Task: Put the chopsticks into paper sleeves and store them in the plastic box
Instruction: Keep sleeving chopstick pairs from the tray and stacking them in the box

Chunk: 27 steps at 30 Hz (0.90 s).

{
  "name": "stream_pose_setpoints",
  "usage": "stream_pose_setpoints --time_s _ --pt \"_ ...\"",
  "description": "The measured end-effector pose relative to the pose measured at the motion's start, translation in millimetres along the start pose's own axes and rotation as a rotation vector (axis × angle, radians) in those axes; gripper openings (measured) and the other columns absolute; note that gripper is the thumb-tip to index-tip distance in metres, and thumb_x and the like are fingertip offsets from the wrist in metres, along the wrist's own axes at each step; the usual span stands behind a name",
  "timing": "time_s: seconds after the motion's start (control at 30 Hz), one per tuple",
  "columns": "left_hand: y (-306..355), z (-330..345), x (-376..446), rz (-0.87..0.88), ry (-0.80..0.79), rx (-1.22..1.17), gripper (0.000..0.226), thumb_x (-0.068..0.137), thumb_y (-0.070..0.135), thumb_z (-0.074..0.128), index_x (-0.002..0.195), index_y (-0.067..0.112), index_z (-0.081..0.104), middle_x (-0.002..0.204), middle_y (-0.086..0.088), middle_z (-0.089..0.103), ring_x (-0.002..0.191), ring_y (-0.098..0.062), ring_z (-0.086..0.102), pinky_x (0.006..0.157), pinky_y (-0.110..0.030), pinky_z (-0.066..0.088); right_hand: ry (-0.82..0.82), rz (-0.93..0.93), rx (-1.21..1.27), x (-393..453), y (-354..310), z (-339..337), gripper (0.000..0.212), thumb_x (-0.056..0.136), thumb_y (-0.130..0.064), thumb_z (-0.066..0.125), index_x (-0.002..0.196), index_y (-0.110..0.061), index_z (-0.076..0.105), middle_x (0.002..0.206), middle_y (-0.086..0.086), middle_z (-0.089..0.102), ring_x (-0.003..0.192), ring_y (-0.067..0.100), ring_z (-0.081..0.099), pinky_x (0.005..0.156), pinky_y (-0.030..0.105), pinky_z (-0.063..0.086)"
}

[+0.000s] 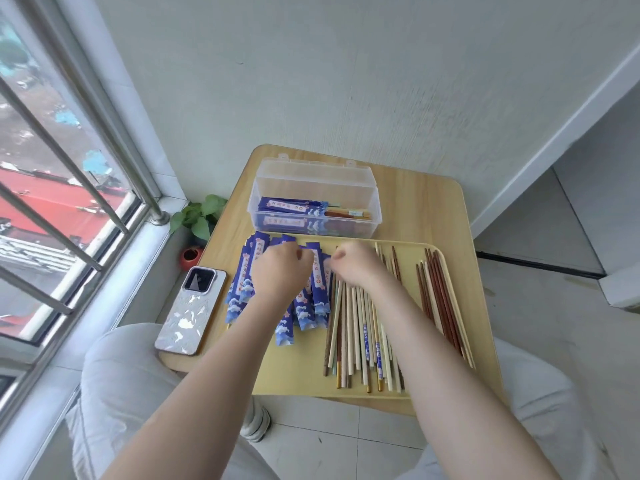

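Several blue patterned paper sleeves point(318, 292) lie fanned on the left part of a yellow tray point(301, 368). My left hand point(280, 268) is curled on top of the pile and grips a sleeve. Beside it, my right hand point(356, 265) pinches the edge of the same sleeve; its fingertips are blurred. Loose light and patterned chopsticks point(356, 327) lie under my right forearm, with dark wooden ones point(440, 292) at the tray's right side. The clear plastic box point(375, 202) stands open behind the tray and holds sleeved chopsticks point(294, 206).
A phone point(188, 310) lies face down at the left edge of the small wooden table point(415, 209). A potted plant point(199, 216) stands on the sill corner by the barred window. A wall is behind the table, and my knees are below it.
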<state>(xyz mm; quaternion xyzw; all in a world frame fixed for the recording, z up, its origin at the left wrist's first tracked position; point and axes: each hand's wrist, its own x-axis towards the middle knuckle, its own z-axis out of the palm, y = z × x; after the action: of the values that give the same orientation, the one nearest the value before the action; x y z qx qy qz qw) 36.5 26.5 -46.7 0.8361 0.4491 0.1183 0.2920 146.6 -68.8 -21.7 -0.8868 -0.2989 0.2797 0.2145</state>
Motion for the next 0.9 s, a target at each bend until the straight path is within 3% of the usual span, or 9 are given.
stream_pose_setpoints --time_s 0.07,0.13,0.2,0.43,0.5,0.6,0.67,0.77,0.9 --pt "-3.3 -1.3 -7.6 -0.038 -0.117 0.053 0.035 0.088 0.019 0.048 0.059 0.016 0.029 0.055 0.002 0.026 0.051 -0.016 0.02 0.05 -0.025 0.013 -0.104 0.029 -0.174 -9.2 0.8 23.3 0.027 0.092 -0.029 0.064 0.069 -0.015 0.058 0.063 -0.001 0.051 0.059 0.02 0.051 0.057 0.03 0.04" --pt "-9.1 -0.4 -12.0 -0.049 -0.211 0.079 0.031 0.089 0.019 0.047 0.061 0.016 0.033 0.058 0.001 0.032 0.054 -0.018 0.025 0.051 -0.026 0.016 -0.089 0.045 -0.23 -15.5 2.9 41.9 0.015 0.088 -0.029 0.066 0.084 -0.015 0.064 0.075 0.001 0.058 0.069 0.024 0.058 0.057 0.029 0.039" --pt "-14.1 0.9 -13.9 -0.037 -0.26 0.093 0.023 0.09 0.021 0.047 0.068 0.015 0.043 0.066 -0.001 0.043 0.06 -0.02 0.035 0.054 -0.029 0.025 -0.044 0.081 -0.188 -20.2 5.0 53.6 0.017 0.088 -0.029 0.066 0.094 -0.014 0.064 0.083 0.002 0.061 0.075 0.026 0.059 0.055 0.028 0.039" --pt "-18.5 -0.6 -26.5 -0.04 -0.235 -0.013 0.026 0.092 0.022 0.045 0.068 0.014 0.045 0.072 -0.007 0.059 0.058 -0.018 0.042 0.054 -0.028 0.03 0.018 0.078 0.114 -39.1 9.3 39.0 0.023 0.091 -0.025 0.061 0.072 -0.016 0.051 0.066 -0.002 0.049 0.057 0.018 0.044 0.052 0.028 0.03" --pt "-10.6 -2.2 -29.4 -0.049 -0.198 -0.187 0.028 0.096 0.028 0.046 0.075 0.012 0.054 0.074 -0.008 0.065 0.058 -0.017 0.049 0.053 -0.029 0.038 0.061 0.015 0.241 -49.5 11.7 30.1 0.021 0.091 -0.023 0.06 0.076 -0.017 0.047 0.069 -0.001 0.051 0.061 0.019 0.05 0.054 0.028 0.034" --pt "4.8 -1.1 -29.8 -0.17 -0.311 -0.708 0.032 0.102 0.04 0.052 0.108 0.011 0.065 0.096 -0.009 0.072 0.081 -0.022 0.07 0.076 -0.036 0.06 0.094 -0.092 0.379 -63.3 17.1 25.0 0.026 0.091 -0.015 0.06 0.074 -0.018 0.041 0.068 0.001 0.05 0.069 0.031 0.065 0.051 0.021 0.039" --pt "11.2 2.9 -30.0 -0.258 -0.386 -0.987 0.038 0.101 0.04 0.056 0.119 0.007 0.064 0.108 -0.014 0.073 0.094 -0.028 0.072 0.079 -0.035 0.06 0.117 -0.137 0.388 -68.7 23.0 24.5 0.03 0.089 -0.009 0.06 0.071 -0.019 0.037 0.066 0.0 0.045 0.069 0.034 0.063 0.052 0.024 0.037" --pt "18.7 10.1 -33.9 -0.297 -0.412 -1.171 0.034 0.102 0.031 0.055 0.122 0.005 0.062 0.11 -0.015 0.074 0.091 -0.027 0.07 0.08 -0.035 0.057 0.165 -0.159 0.387 -73.8 32.9 22.9 0.034 0.086 -0.011 0.065 0.069 -0.019 0.037 0.065 -0.003 0.044 0.056 0.015 0.042 0.054 0.026 0.031" --pt "28.1 12.8 -38.4 -0.343 -0.437 -1.376 0.027 0.107 0.018 0.044 0.123 0.001 0.057 0.101 -0.014 0.073 0.089 -0.026 0.07 0.082 -0.036 0.056 0.195 -0.118 0.446 -75.0 44.9 19.5 0.031 0.086 -0.028 0.075 0.086 -0.018 0.046 0.083 -0.005 0.062 0.068 0.013 0.055 0.06 0.029 0.041"
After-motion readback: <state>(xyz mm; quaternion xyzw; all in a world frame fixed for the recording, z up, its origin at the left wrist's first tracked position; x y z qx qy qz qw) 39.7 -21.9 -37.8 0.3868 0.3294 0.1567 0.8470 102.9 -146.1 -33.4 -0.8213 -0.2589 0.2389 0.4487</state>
